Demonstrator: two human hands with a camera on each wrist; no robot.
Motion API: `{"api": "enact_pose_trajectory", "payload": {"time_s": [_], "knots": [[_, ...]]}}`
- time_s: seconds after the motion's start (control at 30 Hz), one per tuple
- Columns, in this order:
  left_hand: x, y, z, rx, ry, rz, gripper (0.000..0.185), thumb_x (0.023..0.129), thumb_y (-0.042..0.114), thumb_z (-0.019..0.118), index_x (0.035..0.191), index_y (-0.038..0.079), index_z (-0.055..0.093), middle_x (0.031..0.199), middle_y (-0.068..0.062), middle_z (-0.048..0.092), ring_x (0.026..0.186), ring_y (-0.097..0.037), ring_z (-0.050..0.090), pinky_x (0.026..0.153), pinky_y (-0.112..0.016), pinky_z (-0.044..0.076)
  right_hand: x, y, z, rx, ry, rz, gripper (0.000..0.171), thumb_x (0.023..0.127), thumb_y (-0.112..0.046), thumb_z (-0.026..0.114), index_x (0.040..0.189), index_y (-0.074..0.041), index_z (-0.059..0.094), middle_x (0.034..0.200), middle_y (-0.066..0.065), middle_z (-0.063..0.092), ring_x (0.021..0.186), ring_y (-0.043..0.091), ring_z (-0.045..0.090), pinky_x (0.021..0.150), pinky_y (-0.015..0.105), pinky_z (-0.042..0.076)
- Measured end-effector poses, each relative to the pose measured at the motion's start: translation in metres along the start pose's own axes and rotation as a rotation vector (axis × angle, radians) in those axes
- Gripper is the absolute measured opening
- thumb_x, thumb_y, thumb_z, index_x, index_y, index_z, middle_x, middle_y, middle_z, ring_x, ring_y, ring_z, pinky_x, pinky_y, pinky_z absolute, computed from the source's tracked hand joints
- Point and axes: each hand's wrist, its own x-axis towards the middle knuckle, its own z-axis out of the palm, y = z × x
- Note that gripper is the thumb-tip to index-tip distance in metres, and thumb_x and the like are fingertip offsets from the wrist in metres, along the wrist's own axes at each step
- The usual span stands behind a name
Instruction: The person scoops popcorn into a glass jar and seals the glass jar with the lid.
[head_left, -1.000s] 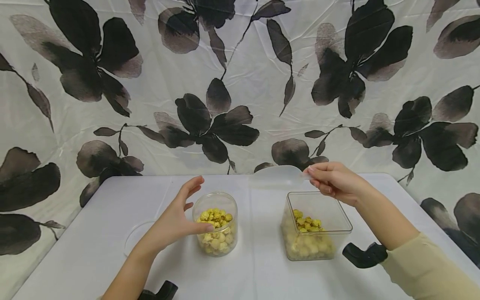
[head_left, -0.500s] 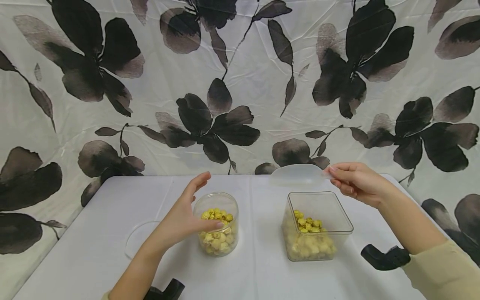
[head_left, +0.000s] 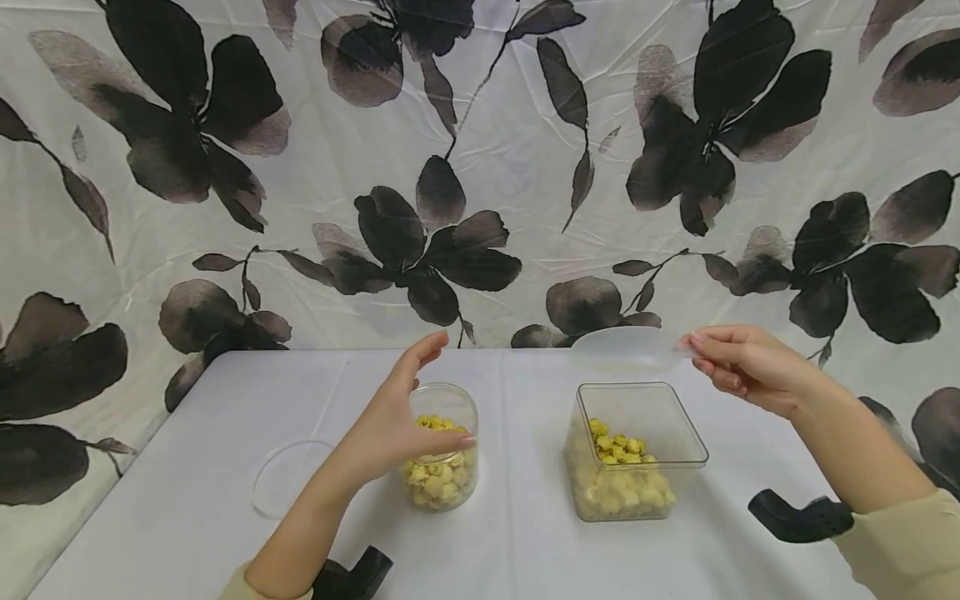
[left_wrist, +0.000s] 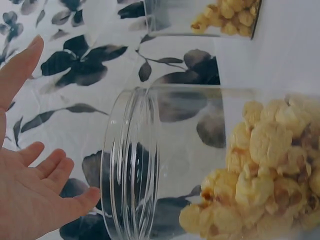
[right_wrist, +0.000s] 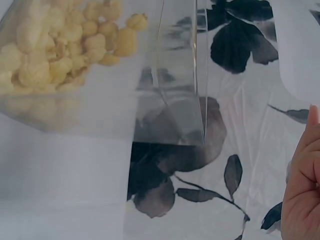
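Observation:
A round clear jar (head_left: 444,467) of yellow popcorn stands open on the white table (head_left: 525,550). My left hand (head_left: 411,412) is open and cups the jar's left side, thumb across its front and fingers raised by the rim (left_wrist: 131,165). My right hand (head_left: 701,346) pinches a translucent lid (head_left: 626,348) by its edge and holds it in the air, behind and above a square clear container (head_left: 637,454) of popcorn. In the right wrist view the lid (right_wrist: 300,50) hangs beside that container (right_wrist: 100,65).
A round clear lid (head_left: 288,479) lies flat on the table left of the jar. A floral black-and-white cloth (head_left: 480,167) hangs right behind the table. The table's back-left corner (head_left: 217,358) and right edge (head_left: 810,392) are near.
My left hand has slid right, closer round the jar. My right hand has carried the translucent lid to the right, off from above the square container's back edge.

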Motion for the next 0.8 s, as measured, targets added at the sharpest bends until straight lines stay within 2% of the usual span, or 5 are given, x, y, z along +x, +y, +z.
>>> {"api": "enact_pose_trajectory", "payload": {"time_s": [0.23,0.4,0.53,0.7,0.8], "knots": [[0.006,0.006,0.015,-0.024,-0.049,-0.03,0.104,0.062,0.017,0.087,0.145,0.022,0.026,0.146,0.01,0.029,0.135,-0.011,0.023,0.107,-0.044,0.025,-0.006,-0.001,-0.009,-0.017,-0.007,-0.007,0.025,0.099,-0.01,0.044,0.096,-0.009,0.069,0.069,-0.002,0.055,0.052,0.012,0.028,0.046,0.019,0.022],[0.009,0.008,0.026,-0.038,-0.086,-0.014,0.105,0.062,0.018,0.087,0.146,0.02,0.025,0.148,0.01,0.027,0.136,-0.01,0.023,0.106,-0.043,0.028,-0.009,-0.003,-0.014,-0.106,0.056,0.011,0.024,0.098,-0.009,0.046,0.095,-0.011,0.069,0.07,0.0,0.055,0.052,0.012,0.032,0.047,0.016,0.033],[0.012,0.008,0.037,-0.055,-0.112,-0.001,0.105,0.063,0.018,0.087,0.146,0.018,0.024,0.148,0.007,0.026,0.136,-0.011,0.023,0.105,-0.043,0.03,-0.011,-0.005,-0.017,-0.228,0.086,0.0,0.026,0.098,-0.008,0.045,0.093,-0.013,0.069,0.07,0.001,0.054,0.051,0.015,0.031,0.047,0.017,0.034],[0.013,0.007,0.054,-0.117,-0.155,-0.023,0.105,0.064,0.018,0.087,0.147,0.021,0.022,0.148,0.011,0.024,0.135,-0.007,0.023,0.105,-0.038,0.032,-0.014,-0.011,-0.017,-0.436,0.124,-0.034,0.029,0.099,-0.008,0.044,0.09,-0.018,0.069,0.067,0.0,0.052,0.05,0.015,0.031,0.044,0.026,0.025],[0.014,0.006,0.067,-0.164,-0.184,-0.035,0.105,0.065,0.018,0.086,0.146,0.025,0.022,0.148,0.013,0.024,0.135,-0.007,0.022,0.104,-0.036,0.033,-0.015,-0.015,-0.014,-0.572,0.162,-0.038,0.023,0.098,-0.01,0.046,0.093,-0.011,0.068,0.065,0.001,0.051,0.048,0.011,0.035,0.044,0.032,0.022]]}}
